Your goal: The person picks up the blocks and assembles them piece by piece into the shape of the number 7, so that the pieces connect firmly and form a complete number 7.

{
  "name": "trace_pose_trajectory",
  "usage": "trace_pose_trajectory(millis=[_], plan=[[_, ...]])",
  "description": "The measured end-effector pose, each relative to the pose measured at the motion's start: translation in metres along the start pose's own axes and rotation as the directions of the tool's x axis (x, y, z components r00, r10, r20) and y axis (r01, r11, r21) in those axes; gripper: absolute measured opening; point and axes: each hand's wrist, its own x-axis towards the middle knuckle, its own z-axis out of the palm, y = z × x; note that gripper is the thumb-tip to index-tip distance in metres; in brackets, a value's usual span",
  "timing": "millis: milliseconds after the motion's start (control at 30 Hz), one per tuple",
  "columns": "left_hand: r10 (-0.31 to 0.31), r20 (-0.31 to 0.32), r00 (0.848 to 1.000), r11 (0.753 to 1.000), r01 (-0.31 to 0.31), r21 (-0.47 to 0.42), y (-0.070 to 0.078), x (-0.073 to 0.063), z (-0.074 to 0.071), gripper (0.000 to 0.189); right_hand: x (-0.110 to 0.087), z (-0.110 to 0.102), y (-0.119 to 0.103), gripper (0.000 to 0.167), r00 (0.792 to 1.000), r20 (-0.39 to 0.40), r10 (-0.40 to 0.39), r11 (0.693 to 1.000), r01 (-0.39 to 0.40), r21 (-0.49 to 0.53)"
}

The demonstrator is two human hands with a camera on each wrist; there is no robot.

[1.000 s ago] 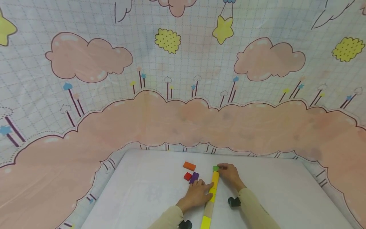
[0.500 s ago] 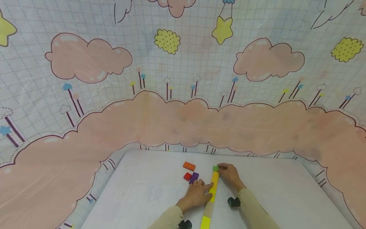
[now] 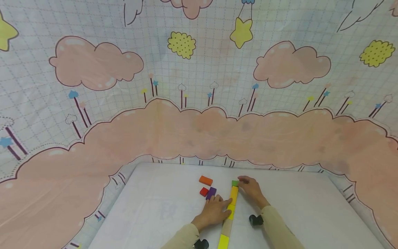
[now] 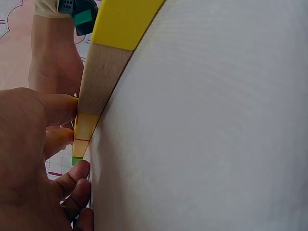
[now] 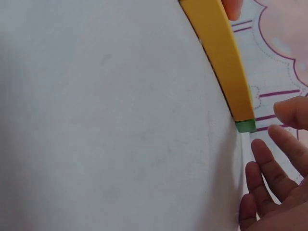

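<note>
A straight row of blocks runs away from me in the head view. From near to far come a yellow block (image 3: 223,242), a bare wooden one (image 3: 227,228), another yellow block (image 3: 231,209), an orange-yellow block (image 3: 234,195) and a small green block (image 3: 235,183). My left hand (image 3: 212,211) lies along the row's left side, its thumb and index finger (image 4: 60,139) touching the middle blocks. Beside the green end is my right hand (image 3: 251,189); in the right wrist view its spread fingers (image 5: 269,168) stand just off the green block, holding nothing.
Left of the row, an orange block (image 3: 206,180), a red block (image 3: 204,191) and a purple block (image 3: 211,193) lie on the white table (image 3: 155,207). The purple one sits right at my left fingertips. A printed cloth (image 3: 199,135) rises behind the table's far edge.
My right hand has let go of the green block and shifted slightly right, its fingers loosening. The left hand and the row of blocks stay where they were.
</note>
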Motion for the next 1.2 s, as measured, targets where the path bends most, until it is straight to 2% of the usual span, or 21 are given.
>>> trace_pose_trajectory(millis=[333,467,867,1200], plan=[[0.006,-0.001,1.000,1.000,-0.006,-0.005,-0.001,0.001,-0.001,0.050,-0.011,-0.001,-0.001,0.032,0.999,0.021,-0.027,0.999,0.027,-0.024],[0.007,-0.001,1.000,1.000,-0.007,-0.007,0.000,0.000,-0.002,0.050,-0.010,0.001,0.001,0.033,0.999,0.026,-0.030,0.999,0.031,-0.019],[0.003,0.006,1.000,1.000,-0.003,-0.003,0.001,-0.001,-0.001,0.050,-0.007,0.004,0.008,0.037,0.999,0.038,-0.016,0.995,0.019,-0.101],[0.001,0.007,1.000,1.000,-0.001,0.004,0.002,-0.002,-0.003,0.050,-0.010,0.001,0.003,0.035,0.999,0.035,-0.027,0.996,0.030,-0.087]])
